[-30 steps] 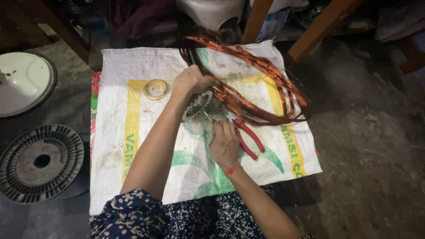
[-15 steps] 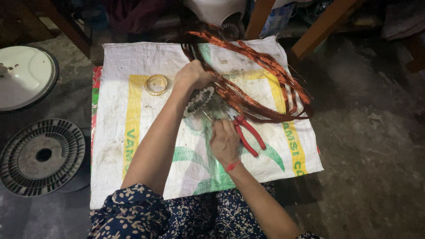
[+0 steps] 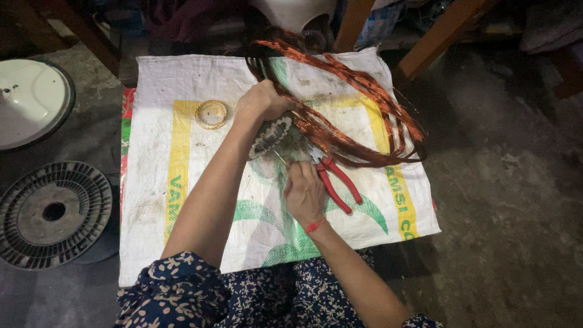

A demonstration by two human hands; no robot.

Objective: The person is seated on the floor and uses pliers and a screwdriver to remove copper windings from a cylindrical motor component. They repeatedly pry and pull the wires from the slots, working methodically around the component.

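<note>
A small ribbed metal motor core (image 3: 271,137), its slots only partly visible, sits near the middle of a white woven sack (image 3: 182,85) spread on a concrete floor (image 3: 516,182). The person's left hand (image 3: 262,101) is clenched over the core's upper edge and over a thick bundle of copper winding wire (image 3: 358,97) that loops away to the right across the sack. The right hand (image 3: 303,188) is wrapped around red-handled pliers (image 3: 337,182), whose nose points at the core; the tip is hidden among wire and fingers, so what it bites cannot be made out. A red thread (image 3: 315,226) circles that wrist. A pale ring of tape (image 3: 211,113) lies just left of the left hand. Off the sack to the left rest a dark slotted round plate (image 3: 53,214) and a white round cover (image 3: 27,100), cut off by the frame edge. Wooden furniture legs (image 3: 443,33) cross the dim top.
</note>
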